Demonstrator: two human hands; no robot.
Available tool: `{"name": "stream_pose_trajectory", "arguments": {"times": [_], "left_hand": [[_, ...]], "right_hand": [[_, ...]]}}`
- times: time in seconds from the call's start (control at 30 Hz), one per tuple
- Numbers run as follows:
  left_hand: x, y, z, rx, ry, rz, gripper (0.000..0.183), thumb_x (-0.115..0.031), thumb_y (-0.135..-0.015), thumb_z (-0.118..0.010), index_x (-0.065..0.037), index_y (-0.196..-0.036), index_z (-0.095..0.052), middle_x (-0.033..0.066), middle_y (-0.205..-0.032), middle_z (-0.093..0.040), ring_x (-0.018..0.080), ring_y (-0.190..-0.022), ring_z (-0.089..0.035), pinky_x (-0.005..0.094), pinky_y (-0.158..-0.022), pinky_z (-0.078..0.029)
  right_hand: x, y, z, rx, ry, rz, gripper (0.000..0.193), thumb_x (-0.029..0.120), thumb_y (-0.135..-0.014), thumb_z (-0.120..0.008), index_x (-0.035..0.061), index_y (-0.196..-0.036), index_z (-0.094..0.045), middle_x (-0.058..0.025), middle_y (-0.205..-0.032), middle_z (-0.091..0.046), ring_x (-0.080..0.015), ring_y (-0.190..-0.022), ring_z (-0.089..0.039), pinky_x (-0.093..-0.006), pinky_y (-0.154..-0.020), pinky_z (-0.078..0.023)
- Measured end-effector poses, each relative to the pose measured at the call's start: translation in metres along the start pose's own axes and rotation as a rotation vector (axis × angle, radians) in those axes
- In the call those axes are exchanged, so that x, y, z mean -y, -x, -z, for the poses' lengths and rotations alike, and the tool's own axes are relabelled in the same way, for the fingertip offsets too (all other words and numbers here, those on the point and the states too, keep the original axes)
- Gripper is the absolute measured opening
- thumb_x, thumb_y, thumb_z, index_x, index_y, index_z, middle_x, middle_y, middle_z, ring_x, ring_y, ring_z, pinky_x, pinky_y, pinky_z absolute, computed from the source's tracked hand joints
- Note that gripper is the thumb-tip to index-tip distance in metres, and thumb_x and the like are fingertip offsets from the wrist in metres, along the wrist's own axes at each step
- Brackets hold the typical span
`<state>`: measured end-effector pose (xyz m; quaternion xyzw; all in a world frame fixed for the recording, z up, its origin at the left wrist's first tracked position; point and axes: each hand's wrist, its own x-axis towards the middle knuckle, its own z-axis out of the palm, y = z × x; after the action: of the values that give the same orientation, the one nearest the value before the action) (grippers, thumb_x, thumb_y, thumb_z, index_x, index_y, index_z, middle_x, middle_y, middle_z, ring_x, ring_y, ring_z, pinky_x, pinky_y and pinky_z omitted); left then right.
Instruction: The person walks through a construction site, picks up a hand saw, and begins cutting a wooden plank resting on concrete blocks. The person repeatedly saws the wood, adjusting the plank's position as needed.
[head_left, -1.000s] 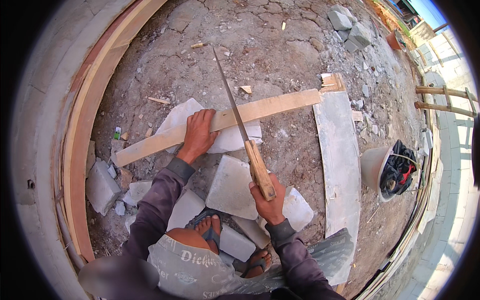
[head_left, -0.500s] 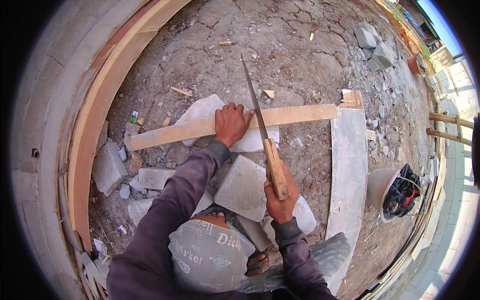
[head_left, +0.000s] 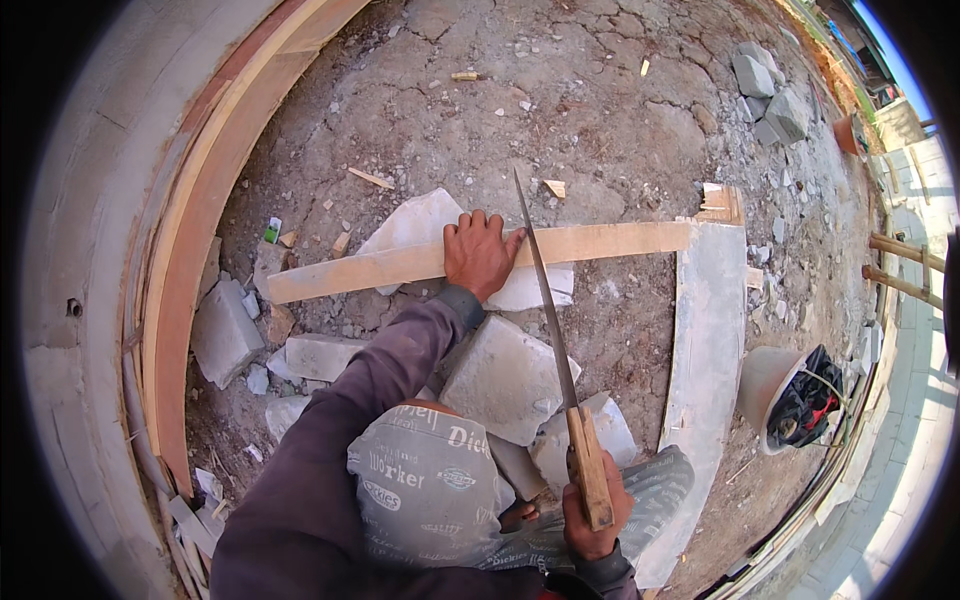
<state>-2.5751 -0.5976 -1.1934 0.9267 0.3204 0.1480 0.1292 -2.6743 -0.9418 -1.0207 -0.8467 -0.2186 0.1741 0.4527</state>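
A narrow strip of pale wood [head_left: 610, 240] lies across broken white slabs [head_left: 412, 222], its right end meeting a long grey-stained board [head_left: 706, 325]. My left hand [head_left: 478, 258] grips the strip from above near its middle, fingertips over the far edge. In my right hand [head_left: 603, 515], low by my knee, is the wooden handle of a handsaw [head_left: 588, 465]. The saw's blade points away from me and crosses the strip just right of my left thumb, with the tip beyond the far edge. Whether its teeth touch the wood I cannot tell.
Concrete blocks [head_left: 508, 380] lie between my legs and the strip. A white bucket [head_left: 755, 395] holding a black bag stands at the right. Long planks [head_left: 185, 260] run along the left wall. More rubble [head_left: 788, 113] sits at the far right on cracked ground.
My right hand has drawn the saw back toward me, so more of the blade lies on the near side of the strip. My left hand keeps its place on the wood.
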Motion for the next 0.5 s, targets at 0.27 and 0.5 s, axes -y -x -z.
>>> {"name": "stream_pose_trajectory", "arguments": {"times": [0.27,0.5], "left_hand": [[-0.002,0.001,0.003,-0.013,0.018,0.004,0.04,-0.045,-0.102,-0.058,-0.007,-0.099,-0.071,0.0118,-0.1,-0.06,0.03,-0.101,-0.055,0.0453,-0.086,-0.039],[-0.002,0.002,-0.002,-0.007,-0.022,0.004,0.038,-0.043,-0.103,-0.056,-0.009,-0.098,-0.07,0.0116,-0.101,-0.06,0.0305,-0.1,-0.056,0.0464,-0.086,-0.039]], "right_hand": [[0.001,-0.123,-0.061,-0.06,-0.008,0.184,0.06,-0.001,-0.082,-0.065,0.0027,-0.141,-0.057,-0.0232,-0.109,-0.073,-0.0367,-0.094,-0.075,-0.0387,-0.08,-0.058],[0.012,0.012,0.01,0.06,0.089,0.031,0.062,0.003,-0.082,-0.07,-0.0027,-0.142,-0.054,-0.0222,-0.106,-0.074,-0.0366,-0.091,-0.077,-0.04,-0.077,-0.06]]}}
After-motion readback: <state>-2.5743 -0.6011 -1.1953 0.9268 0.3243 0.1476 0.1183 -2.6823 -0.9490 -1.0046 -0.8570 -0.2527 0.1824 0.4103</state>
